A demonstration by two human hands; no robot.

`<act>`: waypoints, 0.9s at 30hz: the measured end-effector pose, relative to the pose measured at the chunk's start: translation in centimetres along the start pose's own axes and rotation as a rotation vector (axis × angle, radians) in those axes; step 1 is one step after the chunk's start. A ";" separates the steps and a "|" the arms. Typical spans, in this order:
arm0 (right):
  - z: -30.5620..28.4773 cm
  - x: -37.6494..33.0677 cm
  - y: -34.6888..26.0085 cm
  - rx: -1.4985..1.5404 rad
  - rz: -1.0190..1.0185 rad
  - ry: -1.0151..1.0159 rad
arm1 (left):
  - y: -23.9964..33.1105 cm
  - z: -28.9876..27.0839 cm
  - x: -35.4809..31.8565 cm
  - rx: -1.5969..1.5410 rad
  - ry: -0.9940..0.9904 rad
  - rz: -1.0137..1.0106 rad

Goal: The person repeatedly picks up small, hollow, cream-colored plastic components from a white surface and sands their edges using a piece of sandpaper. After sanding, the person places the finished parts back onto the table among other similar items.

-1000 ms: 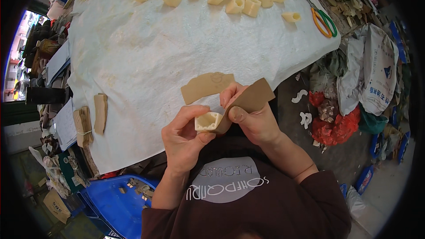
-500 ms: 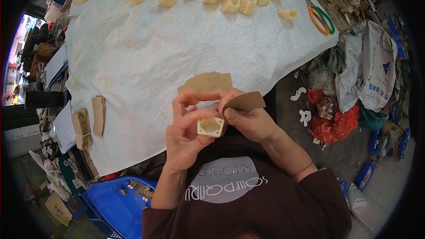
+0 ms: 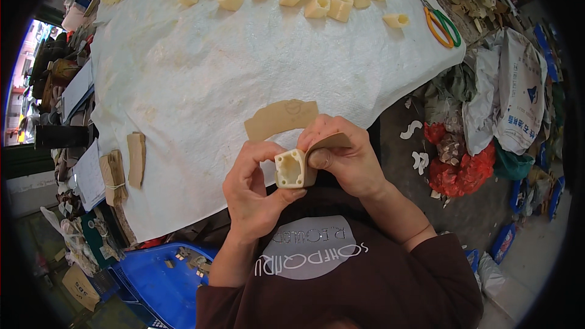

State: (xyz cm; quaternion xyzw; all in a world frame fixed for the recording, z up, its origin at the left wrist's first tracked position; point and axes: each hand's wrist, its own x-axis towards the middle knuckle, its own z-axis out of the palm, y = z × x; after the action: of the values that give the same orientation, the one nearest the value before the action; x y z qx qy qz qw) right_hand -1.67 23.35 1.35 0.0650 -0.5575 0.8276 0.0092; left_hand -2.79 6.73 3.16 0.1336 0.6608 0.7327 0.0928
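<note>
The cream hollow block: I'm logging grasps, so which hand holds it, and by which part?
The left hand pinches the cream hollow block by its outer sides. The right hand presses a tan sheet against its right side.

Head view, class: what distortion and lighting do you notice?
Head view: fisheye bends the white cloth-covered table edges near the black rim; soft even light, no glare; the cream hollow plastic piece between the left hand and right hand is sharp.

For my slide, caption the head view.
Left hand holds a cream hollow block while right hand presses a tan strip against it.
</note>
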 end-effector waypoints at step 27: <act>0.5 -0.2 -0.2 0.024 0.047 -0.012 | 0.1 -0.4 -0.1 -0.130 -0.012 -0.098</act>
State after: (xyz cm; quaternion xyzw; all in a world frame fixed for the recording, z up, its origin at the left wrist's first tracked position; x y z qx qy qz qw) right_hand -1.40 23.02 1.69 0.0569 -0.5488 0.8339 -0.0141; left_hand -2.79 6.29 3.23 0.0990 0.6170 0.7679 0.1410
